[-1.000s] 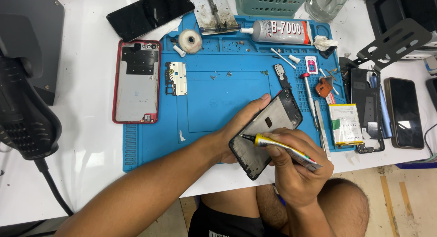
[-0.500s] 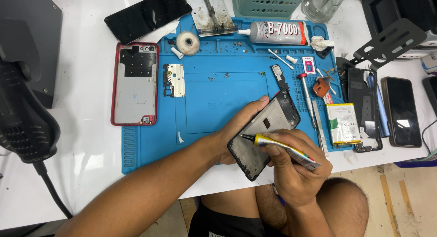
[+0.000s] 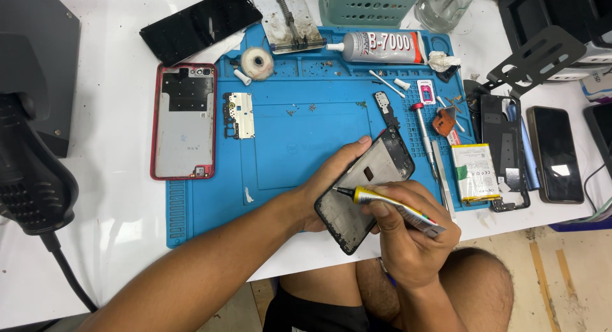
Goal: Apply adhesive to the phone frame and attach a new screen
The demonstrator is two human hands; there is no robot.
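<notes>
A phone frame (image 3: 366, 188) is being gripped over the blue mat's (image 3: 306, 141) edge by the left hand (image 3: 325, 188); a glue tube (image 3: 392, 208) is being pinched by the right hand (image 3: 408, 243), nozzle touching the frame; the frame's lower edge is being hidden by fingers.

Left hand (image 3: 325, 198): bare, no glove, no ring or watch in sight.
Left forearm: bare from wrist to elbow, no sleeve showing; it runs long and lean across the near edge of the blue mat (image 3: 191, 223).
Right hand (image 3: 408, 243): bare, no glove, no ring; short, plain nails.
Right wrist: bare, no band; a small blue bit shows just beside it, too small to tell what.
Legs: bare knees below the mat's near edge.
Clothing: dark shorts, black or close to it, seen at the bottom between the arms.
</notes>
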